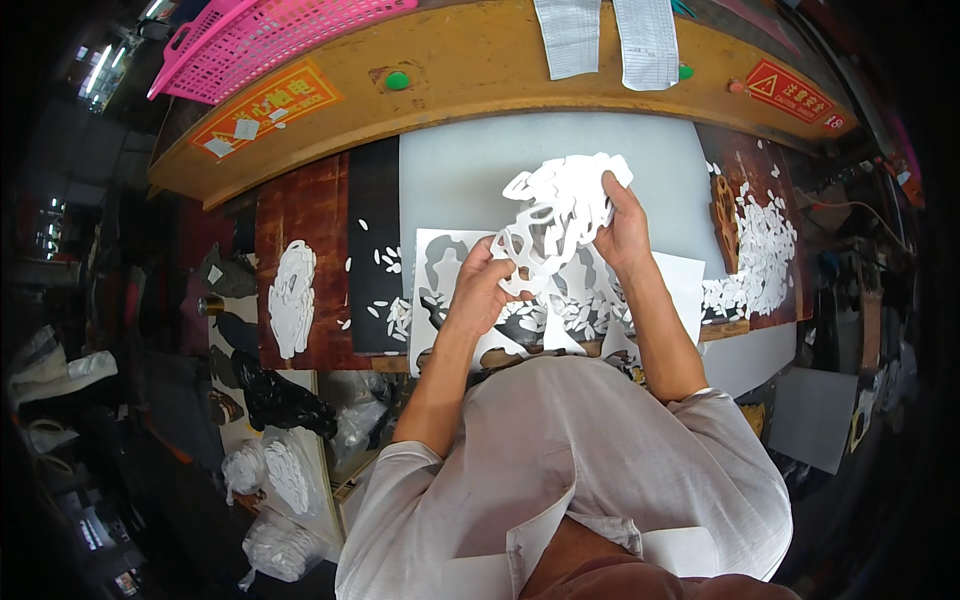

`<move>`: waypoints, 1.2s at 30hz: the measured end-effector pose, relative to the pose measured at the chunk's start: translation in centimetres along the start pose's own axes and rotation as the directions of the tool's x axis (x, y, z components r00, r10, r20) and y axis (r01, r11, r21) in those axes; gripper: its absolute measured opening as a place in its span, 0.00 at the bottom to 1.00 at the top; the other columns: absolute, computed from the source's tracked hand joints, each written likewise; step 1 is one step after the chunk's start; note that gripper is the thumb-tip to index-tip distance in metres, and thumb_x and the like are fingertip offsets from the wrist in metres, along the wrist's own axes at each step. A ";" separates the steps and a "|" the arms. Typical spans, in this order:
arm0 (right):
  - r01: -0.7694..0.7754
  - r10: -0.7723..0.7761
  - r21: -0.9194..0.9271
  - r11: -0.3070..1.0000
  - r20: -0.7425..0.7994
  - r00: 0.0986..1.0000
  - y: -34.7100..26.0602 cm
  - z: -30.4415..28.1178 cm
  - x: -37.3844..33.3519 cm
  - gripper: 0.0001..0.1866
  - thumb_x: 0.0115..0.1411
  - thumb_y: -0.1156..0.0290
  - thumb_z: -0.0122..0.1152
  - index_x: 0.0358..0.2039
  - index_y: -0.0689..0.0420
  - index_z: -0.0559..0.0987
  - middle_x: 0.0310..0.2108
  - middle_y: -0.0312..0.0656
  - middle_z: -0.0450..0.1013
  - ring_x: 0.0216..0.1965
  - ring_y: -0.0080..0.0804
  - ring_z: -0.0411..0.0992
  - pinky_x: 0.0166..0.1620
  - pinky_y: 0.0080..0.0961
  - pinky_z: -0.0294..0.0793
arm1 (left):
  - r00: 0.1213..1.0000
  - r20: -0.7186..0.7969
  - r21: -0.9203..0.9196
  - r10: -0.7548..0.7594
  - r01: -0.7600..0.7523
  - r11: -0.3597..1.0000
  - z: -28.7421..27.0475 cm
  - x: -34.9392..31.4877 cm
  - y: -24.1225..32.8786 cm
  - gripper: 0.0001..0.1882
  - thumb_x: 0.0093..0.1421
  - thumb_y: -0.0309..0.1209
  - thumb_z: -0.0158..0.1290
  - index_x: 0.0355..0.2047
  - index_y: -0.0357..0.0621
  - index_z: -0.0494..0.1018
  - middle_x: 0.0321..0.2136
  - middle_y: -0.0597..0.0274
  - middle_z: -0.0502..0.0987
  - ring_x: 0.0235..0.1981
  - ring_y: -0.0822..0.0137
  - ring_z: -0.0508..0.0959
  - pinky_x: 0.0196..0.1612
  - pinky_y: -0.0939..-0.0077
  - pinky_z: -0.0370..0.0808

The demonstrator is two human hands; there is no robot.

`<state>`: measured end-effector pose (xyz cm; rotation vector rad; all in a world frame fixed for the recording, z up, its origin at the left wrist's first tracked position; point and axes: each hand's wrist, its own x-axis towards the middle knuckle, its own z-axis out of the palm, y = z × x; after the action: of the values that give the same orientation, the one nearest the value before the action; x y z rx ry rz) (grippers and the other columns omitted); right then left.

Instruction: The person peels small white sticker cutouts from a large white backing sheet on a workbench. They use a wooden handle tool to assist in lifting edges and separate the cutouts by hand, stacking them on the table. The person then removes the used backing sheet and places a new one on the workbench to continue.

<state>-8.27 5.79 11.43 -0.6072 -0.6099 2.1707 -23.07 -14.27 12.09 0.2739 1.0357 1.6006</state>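
Observation:
Both of my hands are raised over the work surface with a loose bunch of white cut-out pieces (572,195) between them. The pieces are flat, curved and full of openings. My left hand (482,288) pinches the lower left end of the bunch, its fingers curled on a piece. Closed on the upper right side is my right hand (624,222), its thumb on top. Beneath them lies a punched white sheet (690,285) with large shaped holes, and small white oval scraps (590,318) are scattered there. A stack of similar cut-outs (293,300) lies to the left.
A yellow machine beam (500,70) with green buttons (398,80) crosses behind the pale board (455,165). A pink basket (290,45) sits on it. At right, a brown shaped frame (725,225) stands beside heaped white scraps (768,250). Bagged pieces (283,545) lie lower left.

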 end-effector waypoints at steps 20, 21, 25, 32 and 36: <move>-0.188 0.180 0.115 0.975 0.082 0.980 2.4 -1.5 -1.3 0.22 0.75 0.62 0.59 0.63 0.61 0.74 0.57 0.46 0.79 0.58 0.41 0.79 0.62 0.41 0.81 | 0.983 -0.054 -0.167 0.176 -0.183 0.969 -0.2 3.6 -3.9 0.25 0.78 0.46 0.49 0.64 0.41 0.69 0.52 0.55 0.79 0.50 0.62 0.81 0.54 0.62 0.82; -0.154 0.149 0.085 0.984 0.063 0.987 2.4 -1.7 -1.3 0.21 0.74 0.64 0.60 0.62 0.60 0.74 0.56 0.46 0.79 0.57 0.40 0.80 0.62 0.41 0.81 | 0.999 -0.014 -0.326 0.046 -0.048 0.944 -0.7 3.5 -3.5 0.25 0.78 0.47 0.47 0.64 0.41 0.69 0.52 0.55 0.79 0.51 0.62 0.81 0.54 0.61 0.82; -0.112 0.113 -0.029 0.993 0.010 0.994 2.0 -3.2 -1.2 0.20 0.68 0.73 0.64 0.59 0.58 0.76 0.52 0.42 0.80 0.54 0.39 0.81 0.60 0.39 0.82 | 0.996 0.000 -0.185 -0.091 0.089 0.979 -1.7 3.1 -2.5 0.27 0.78 0.47 0.48 0.64 0.38 0.68 0.52 0.55 0.79 0.49 0.62 0.83 0.49 0.64 0.84; -0.100 0.151 -0.288 0.952 0.162 0.975 0.0 -7.7 -2.3 0.18 0.62 0.78 0.70 0.52 0.56 0.80 0.47 0.37 0.81 0.50 0.29 0.80 0.56 0.30 0.81 | 0.960 -0.003 0.764 0.279 -0.178 0.620 -2.8 1.8 -2.3 0.17 0.65 0.29 0.64 0.53 0.39 0.79 0.45 0.56 0.84 0.47 0.61 0.85 0.48 0.68 0.80; -0.125 0.144 -0.655 0.745 -0.025 0.989 -0.4 -9.2 -3.2 0.25 0.61 0.74 0.75 0.58 0.56 0.80 0.50 0.36 0.81 0.51 0.27 0.79 0.60 0.29 0.77 | 0.919 0.215 0.877 0.330 -0.330 0.349 -3.4 1.7 -2.4 0.25 0.61 0.30 0.66 0.59 0.42 0.76 0.51 0.47 0.82 0.54 0.46 0.81 0.58 0.58 0.77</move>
<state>-0.72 5.50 5.32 -1.0140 -1.4154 2.0664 -24.27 -14.44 7.72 1.3202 1.8953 1.1838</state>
